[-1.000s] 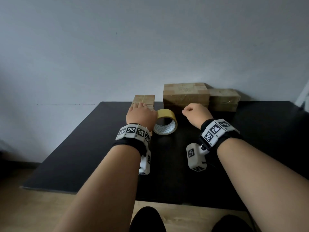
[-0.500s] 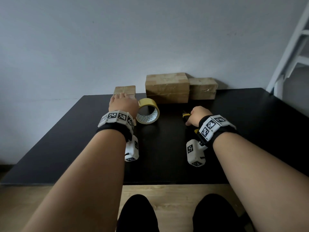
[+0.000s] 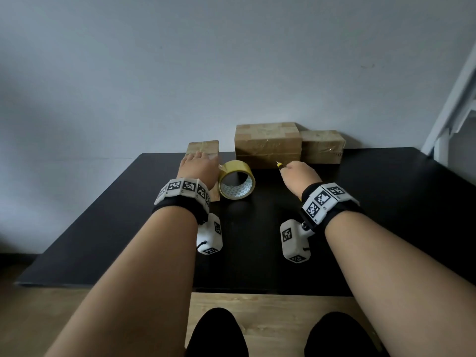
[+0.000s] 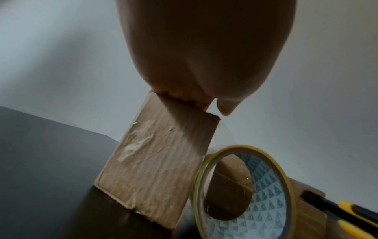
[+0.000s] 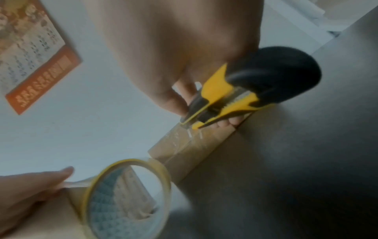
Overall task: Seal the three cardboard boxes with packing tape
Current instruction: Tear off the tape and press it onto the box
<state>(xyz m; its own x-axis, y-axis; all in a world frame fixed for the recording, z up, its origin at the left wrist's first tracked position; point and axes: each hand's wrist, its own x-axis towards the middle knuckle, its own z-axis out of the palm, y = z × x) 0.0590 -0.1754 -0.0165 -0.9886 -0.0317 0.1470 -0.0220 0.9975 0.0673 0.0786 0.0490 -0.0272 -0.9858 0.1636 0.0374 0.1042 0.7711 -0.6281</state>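
Your right hand [image 3: 298, 176] grips a yellow-and-black knife [image 5: 229, 97], its markings too blurred to read. Your left hand [image 3: 198, 168] lies flat, fingers straight, on the small box [image 3: 203, 149]. Just beside it the tape roll [image 3: 237, 182] stands on edge, its core printed with triangles. Two taped, glossy boxes [image 3: 268, 145] sit against the wall, touching.

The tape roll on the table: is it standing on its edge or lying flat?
Standing on its edge. The tape roll shows its open core facing the camera, beside the small cardboard box under the left hand.
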